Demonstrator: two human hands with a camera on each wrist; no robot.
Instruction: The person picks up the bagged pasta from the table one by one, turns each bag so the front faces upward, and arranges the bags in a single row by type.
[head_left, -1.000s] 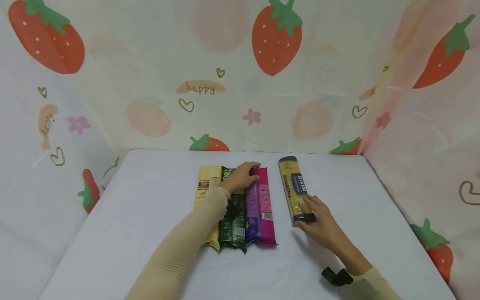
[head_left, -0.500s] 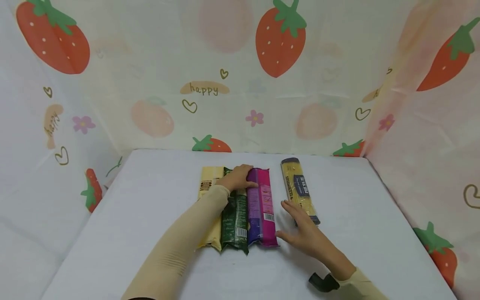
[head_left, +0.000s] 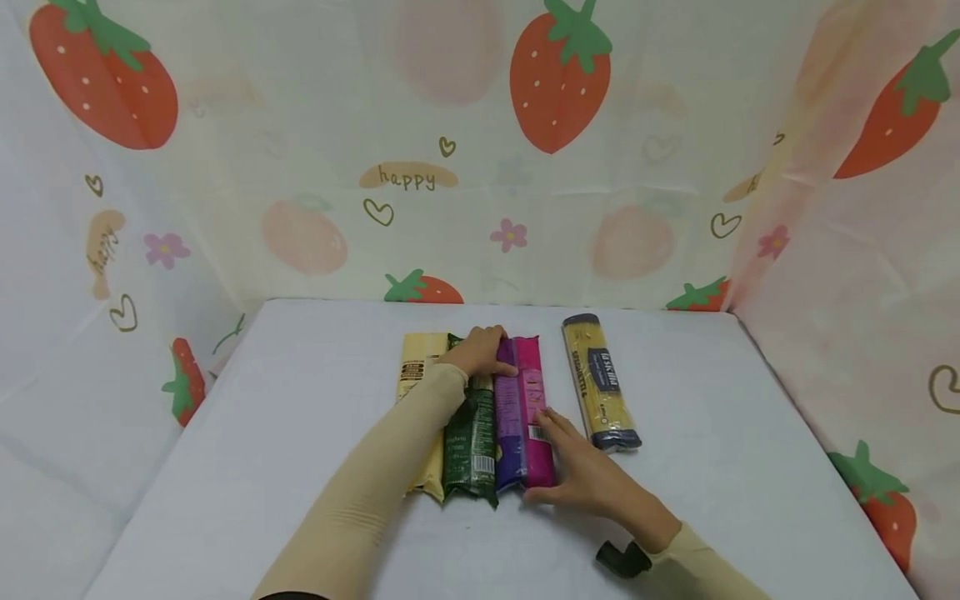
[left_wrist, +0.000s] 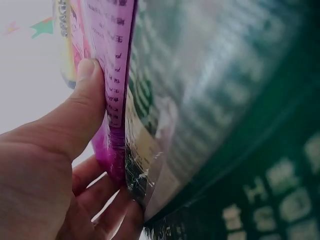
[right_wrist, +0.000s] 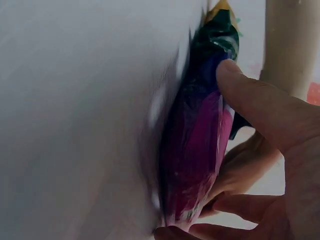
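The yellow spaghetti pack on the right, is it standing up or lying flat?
Lying flat. The spaghetti pack rests lengthwise on the table, apart from the pink pack, with neither hand touching it.

A: Where does the head camera sit?
B: High, facing forward and down over the whole table (head_left: pixel 300 433).
A: And the wrist cameras?
B: Both sit very close to the pink packet (head_left: pixel 534 417) (left_wrist: pixel 112 75) (right_wrist: pixel 197 150), which all three views share.

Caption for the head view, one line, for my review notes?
Both hands on a row of packets: left hand grips the far end, right hand holds the pink packet; a spaghetti pack lies apart.
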